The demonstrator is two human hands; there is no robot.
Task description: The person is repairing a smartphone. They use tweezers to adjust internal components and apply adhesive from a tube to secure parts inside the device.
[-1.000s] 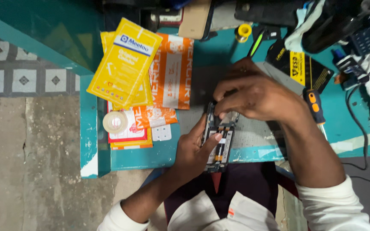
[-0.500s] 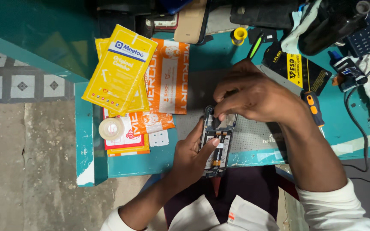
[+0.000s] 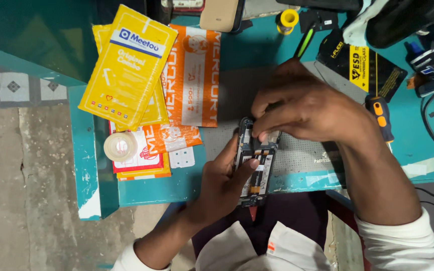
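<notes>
Here, an opened phone with its back cover off lies at the near edge of the teal desk, its narrow black frame holding a dark rectangular battery and small boards of metal and plastic. The left hand cradles it from below, its grip closed around the frame with the thumb laid flat across the exposed middle. The right hand comes over the top end, fingers curled and pinched together on the upper part of the phone; whether a small tool or part sits between the fingertips cannot be made out. Under the phone is a grey work mat with a fine, grainy surface.

To the left lies a loose fan of glossy flat packets: a yellow packet on top, an orange and white packet beside it, and more beneath. A round roll of clear tape rests on the lowest of them, near the desk's chipped edge. Just beside the right wrist lies a screwdriver with an orange and black ribbed handle. Behind it is a flat black packet with yellow print, and a small yellow spool stands at the far edge. The floor is rough, cracked concrete. Both sleeves are white fabric.
</notes>
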